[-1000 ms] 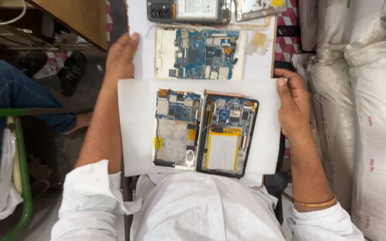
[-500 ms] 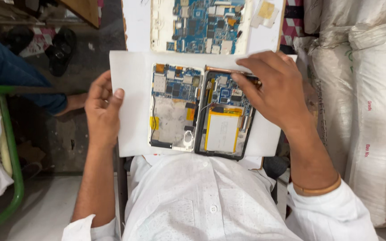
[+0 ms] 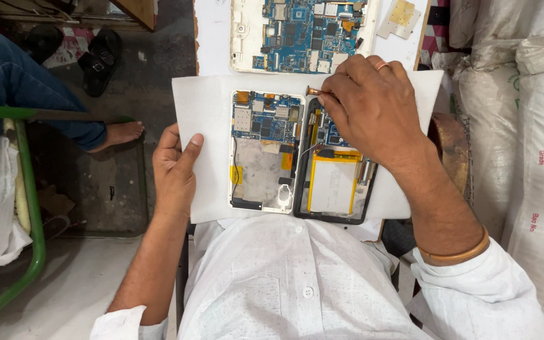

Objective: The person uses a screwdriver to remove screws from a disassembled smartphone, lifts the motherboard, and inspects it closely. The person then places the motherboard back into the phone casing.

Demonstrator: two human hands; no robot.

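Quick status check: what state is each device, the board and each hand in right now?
White-framed tablet: back off, circuit board exposed, lying flat.
Black-framed tablet: back off, battery and board exposed, lying flat.
White board: lies under both tablets.
Third tablet: opened, lying farther up.
Left hand: grips the board's left edge.
Right hand: pinches a small tool over the black-framed tablet.

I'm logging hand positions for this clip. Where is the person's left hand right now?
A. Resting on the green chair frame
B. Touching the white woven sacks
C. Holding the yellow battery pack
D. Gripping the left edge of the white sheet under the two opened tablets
D: the left hand clasps the left edge of the white sheet, thumb on top, apart from the two opened tablets.
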